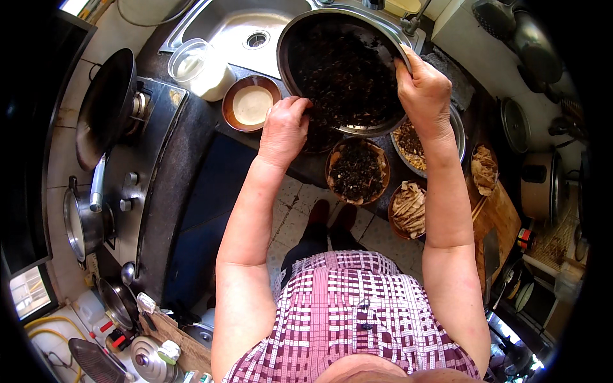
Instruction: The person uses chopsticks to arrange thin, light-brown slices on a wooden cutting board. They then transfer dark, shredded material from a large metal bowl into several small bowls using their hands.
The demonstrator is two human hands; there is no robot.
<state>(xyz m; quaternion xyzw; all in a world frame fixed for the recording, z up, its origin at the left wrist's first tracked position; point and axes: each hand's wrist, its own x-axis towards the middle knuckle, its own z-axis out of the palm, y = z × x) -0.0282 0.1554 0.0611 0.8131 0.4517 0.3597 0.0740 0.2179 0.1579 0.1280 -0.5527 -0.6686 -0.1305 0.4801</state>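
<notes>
A large metal basin [377, 129] is tilted toward me over the counter's edge, with dark, wet, shredded food [338, 70] spread inside. My right hand [424, 89] grips its right rim, fingers wrapped round the edge. At the lower left rim is my left hand [285, 127], its fingers drawn together against the basin; what they hold is hidden. Just below the basin stands a bowl of dark chopped food [359, 171]. Left of my left hand, a brown bowl [228, 107] holds a pale, creamy liquid [252, 105].
A steel sink [217, 29] lies behind, with a clear plastic tub [191, 60] near it. At right are a metal bowl of yellowish bits [408, 143], a bowl of pale strips [408, 207] and a wooden board [501, 214]. A wok [105, 108] sits on the stove at left.
</notes>
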